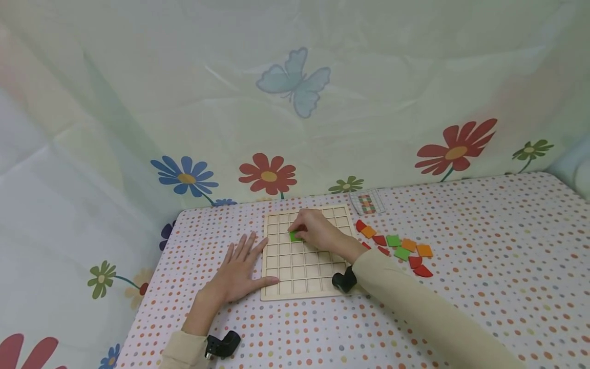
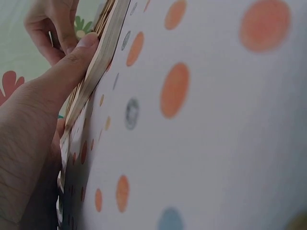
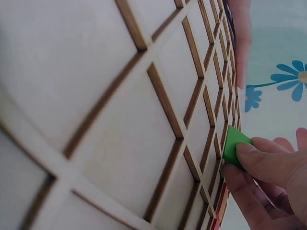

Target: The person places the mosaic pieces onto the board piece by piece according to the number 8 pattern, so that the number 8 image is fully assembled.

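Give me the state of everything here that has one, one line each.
Left hand: fingers spread, thumb on the board's edge.
Right hand: pinching the green tile.
Green tile: held, tilted to the board.
Board: flat on the tablecloth.
Loose pieces: scattered, right of the board.
Picture card: printed side up.

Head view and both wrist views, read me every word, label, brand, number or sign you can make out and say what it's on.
No text can be read in any view.
Printed card: a coloured grid pattern shows; any writing is too small and blurred to read.
Wooden board, green tile, loose tiles: no lettering or numbers visible.
Backdrop: only pictures visible, no words.
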Tool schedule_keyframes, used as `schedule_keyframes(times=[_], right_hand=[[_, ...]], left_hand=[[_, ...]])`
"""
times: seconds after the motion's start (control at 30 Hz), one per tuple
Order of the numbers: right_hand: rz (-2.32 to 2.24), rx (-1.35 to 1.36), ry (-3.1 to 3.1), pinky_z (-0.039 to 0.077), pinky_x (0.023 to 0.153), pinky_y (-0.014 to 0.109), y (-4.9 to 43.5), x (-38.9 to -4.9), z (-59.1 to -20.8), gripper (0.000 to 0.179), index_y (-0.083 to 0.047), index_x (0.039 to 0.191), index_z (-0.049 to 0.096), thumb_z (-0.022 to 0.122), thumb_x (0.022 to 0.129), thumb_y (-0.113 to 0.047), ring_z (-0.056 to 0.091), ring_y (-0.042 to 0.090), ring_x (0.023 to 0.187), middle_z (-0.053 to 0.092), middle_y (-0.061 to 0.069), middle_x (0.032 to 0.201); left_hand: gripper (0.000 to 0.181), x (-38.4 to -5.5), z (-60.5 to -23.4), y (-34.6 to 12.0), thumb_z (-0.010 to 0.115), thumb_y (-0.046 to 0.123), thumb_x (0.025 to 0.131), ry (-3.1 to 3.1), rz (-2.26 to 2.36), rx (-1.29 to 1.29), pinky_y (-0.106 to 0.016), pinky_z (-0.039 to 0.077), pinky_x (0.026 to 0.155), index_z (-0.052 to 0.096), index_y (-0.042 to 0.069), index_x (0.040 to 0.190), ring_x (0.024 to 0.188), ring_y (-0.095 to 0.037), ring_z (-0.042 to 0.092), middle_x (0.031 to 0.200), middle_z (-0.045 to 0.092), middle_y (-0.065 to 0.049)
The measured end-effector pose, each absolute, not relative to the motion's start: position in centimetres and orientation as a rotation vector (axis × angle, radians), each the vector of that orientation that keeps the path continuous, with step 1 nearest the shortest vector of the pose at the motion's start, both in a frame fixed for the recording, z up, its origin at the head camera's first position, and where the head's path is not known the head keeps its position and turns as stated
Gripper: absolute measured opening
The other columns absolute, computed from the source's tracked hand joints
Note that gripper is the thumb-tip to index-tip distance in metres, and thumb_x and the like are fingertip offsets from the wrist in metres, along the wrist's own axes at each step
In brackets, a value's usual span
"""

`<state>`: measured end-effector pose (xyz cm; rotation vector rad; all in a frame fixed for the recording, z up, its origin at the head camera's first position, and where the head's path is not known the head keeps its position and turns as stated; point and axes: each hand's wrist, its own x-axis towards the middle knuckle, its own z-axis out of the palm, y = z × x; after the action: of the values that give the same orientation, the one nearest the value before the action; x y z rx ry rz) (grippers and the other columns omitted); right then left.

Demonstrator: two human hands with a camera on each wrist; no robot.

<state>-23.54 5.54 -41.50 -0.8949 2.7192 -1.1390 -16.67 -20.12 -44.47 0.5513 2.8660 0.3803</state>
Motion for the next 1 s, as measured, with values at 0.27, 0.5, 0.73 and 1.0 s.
schedule_keyframes(times=[0.27,0.5,0.73,1.0], right_hand=[[-0.947,-0.869,2.759,0.057,0.081,0.028,4.76,-23.38,-40.83,0.016,0.002,0.109,0.081,0.074,0.095,0.004,0.065,0.021,0.097,0.069,0.007,0.099],[-0.918,-0.884,2.779,0.058,0.082,0.03,4.56,-23.16,-40.99,0.017,0.004,0.111,0.079,0.072,0.095,0.006,0.067,0.025,0.099,0.069,0.01,0.101],[-0.879,-0.966,2.804,0.06,0.084,0.03,4.75,-23.09,-41.23,0.018,0.006,0.111,0.079,0.072,0.095,0.007,0.068,0.027,0.099,0.068,0.011,0.1],[-0.849,-1.036,2.804,0.06,0.09,0.035,5.11,-23.1,-41.42,0.016,0.005,0.109,0.079,0.072,0.095,0.005,0.067,0.028,0.103,0.069,0.012,0.102]], left_hand=[[0.103,-16.68,-44.56,-20.33,0.057,0.075,0.093,2.858,0.377,0.543,-0.055,-0.002,0.13,0.015,0.022,0.17,0.162,-0.033,-0.004,0.176,0.001,-0.011],[0.1,-16.69,-44.64,-20.42,0.058,0.073,0.094,2.863,0.415,0.572,-0.058,0.001,0.129,0.018,0.021,0.17,0.161,-0.036,-0.001,0.176,0.004,-0.013],[0.102,-16.62,-44.66,-20.37,0.059,0.074,0.093,2.875,0.434,0.58,-0.058,0.001,0.129,0.019,0.021,0.17,0.162,-0.036,0.0,0.176,0.006,-0.013],[0.102,-16.62,-44.79,-20.31,0.061,0.073,0.092,2.878,0.451,0.589,-0.059,0.001,0.129,0.02,0.02,0.169,0.161,-0.037,0.001,0.175,0.007,-0.014]])
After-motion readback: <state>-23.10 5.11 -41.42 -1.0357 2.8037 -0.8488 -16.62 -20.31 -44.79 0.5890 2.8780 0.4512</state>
